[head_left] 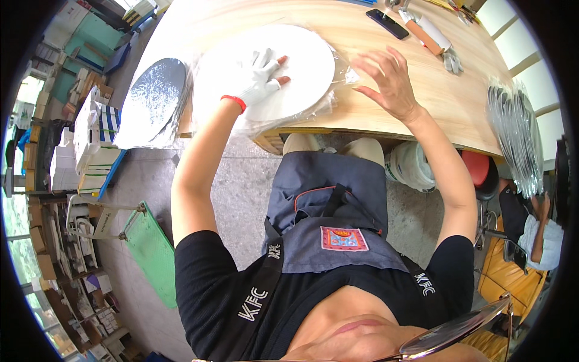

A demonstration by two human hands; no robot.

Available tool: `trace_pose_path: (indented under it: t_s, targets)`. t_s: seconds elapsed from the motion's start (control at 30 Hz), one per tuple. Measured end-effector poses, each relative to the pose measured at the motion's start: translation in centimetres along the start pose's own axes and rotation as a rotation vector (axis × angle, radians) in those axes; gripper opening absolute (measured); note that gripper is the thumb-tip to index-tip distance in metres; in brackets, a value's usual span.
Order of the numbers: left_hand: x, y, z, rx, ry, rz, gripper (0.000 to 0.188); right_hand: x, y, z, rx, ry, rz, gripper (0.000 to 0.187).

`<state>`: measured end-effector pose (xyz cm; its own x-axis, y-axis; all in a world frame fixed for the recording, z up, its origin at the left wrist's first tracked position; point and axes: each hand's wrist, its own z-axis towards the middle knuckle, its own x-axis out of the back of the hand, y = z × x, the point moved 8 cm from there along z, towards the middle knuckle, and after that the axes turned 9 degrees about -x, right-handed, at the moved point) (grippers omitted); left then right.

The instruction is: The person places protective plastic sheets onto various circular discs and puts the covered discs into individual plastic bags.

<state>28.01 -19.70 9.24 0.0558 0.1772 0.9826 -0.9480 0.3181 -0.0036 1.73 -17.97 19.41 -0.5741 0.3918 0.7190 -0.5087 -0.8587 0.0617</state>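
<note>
My left hand (256, 77) wears a white glove with a red cuff; the tips of two digits are bare. It lies spread on a large white round disc (301, 72). Clear plastic wrap (325, 105) shows around the disc's edge, loose and crinkled at the right. Just right of that edge, my bare right hand (389, 81) is raised over the table with its fingers apart and curved, holding nothing I can see. Left of the disc, a grey shiny round sheet (154, 96) in clear plastic sits at the table's edge.
On the wooden table (446, 105) lie a phone (387, 24), a roll (425, 33) and a whitish glove (452, 62). Clear plastic bags (515, 133) hang over the right edge. A green platform trolley (151, 253) stands left behind me. Another person (540, 229) is at the right.
</note>
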Motion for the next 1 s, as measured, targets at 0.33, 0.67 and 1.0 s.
trace_pose_path:
  t_s: [0.33,0.67,1.0]
  targets:
    - [1.4,3.2,-0.2,-0.079,0.047,0.009,0.058,-8.3,-5.1,1.0,-0.07,-0.389,0.245,0.012]
    - [1.2,4.2,-0.2,-0.142,0.162,0.013,0.057,0.8,-7.3,-1.8,-0.05,0.073,0.187,0.029]
    - [1.4,3.7,-0.3,-0.121,0.164,0.007,0.062,-8.7,-13.0,0.2,-0.185,-0.379,0.361,0.018]
